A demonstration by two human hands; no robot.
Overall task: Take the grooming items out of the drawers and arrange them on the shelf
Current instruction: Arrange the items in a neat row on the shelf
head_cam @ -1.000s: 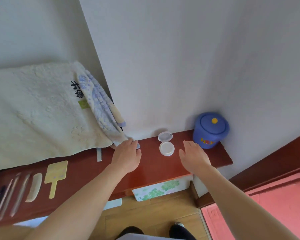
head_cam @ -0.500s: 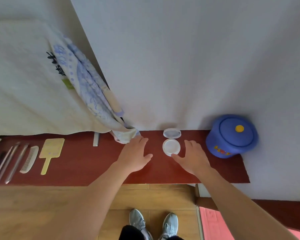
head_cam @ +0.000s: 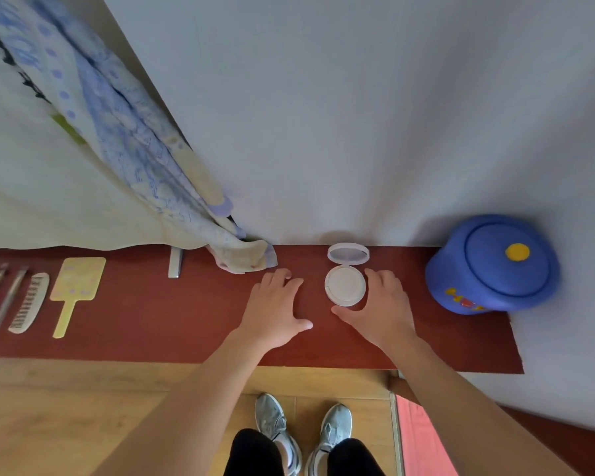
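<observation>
Far to the left of your grips, the comb [head_cam: 28, 303] and hand mirror [head_cam: 75, 285] already lie in a row on the shelf [head_cam: 152, 321]. Your left hand [head_cam: 275, 310] rests flat, fingers spread, holding nothing, with the compact [head_cam: 345, 282] just to its right. Your right hand [head_cam: 382, 309] is the nearer one: open, thumb curling under the compact's near edge, fingers at its right rim, not clamped as far as I can tell. The lid hinges away from you toward the wall, so any nudge likely comes from the right.
</observation>
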